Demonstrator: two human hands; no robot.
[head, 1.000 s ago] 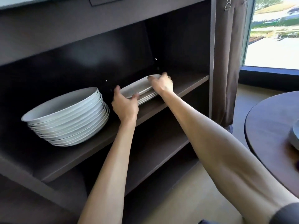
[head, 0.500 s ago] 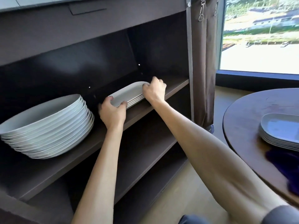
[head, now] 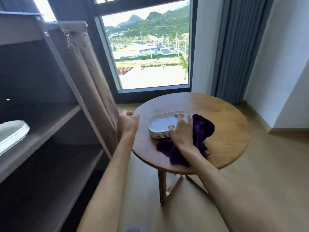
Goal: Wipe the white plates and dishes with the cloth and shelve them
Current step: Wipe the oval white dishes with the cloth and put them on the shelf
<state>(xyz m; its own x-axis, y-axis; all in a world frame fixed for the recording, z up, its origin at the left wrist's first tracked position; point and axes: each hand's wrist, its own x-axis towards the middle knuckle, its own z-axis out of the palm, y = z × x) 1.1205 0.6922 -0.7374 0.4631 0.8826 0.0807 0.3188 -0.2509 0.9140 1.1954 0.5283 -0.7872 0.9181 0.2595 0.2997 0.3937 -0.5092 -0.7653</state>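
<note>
Near the round table's (head: 230, 131) left edge, the stack of white dishes (head: 161, 127), likely hard, slick and breakable, wants lifting by opposite rims; right hand (head: 181, 131) spread over purple cloth (head: 203, 129), left hand (head: 127, 123) loosely curled, empty.

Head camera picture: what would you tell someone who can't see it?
A person's right hand reaches onto a stack of white dishes beside a purple cloth on a round wooden table. The left hand hovers nearby, holding nothing.
</note>
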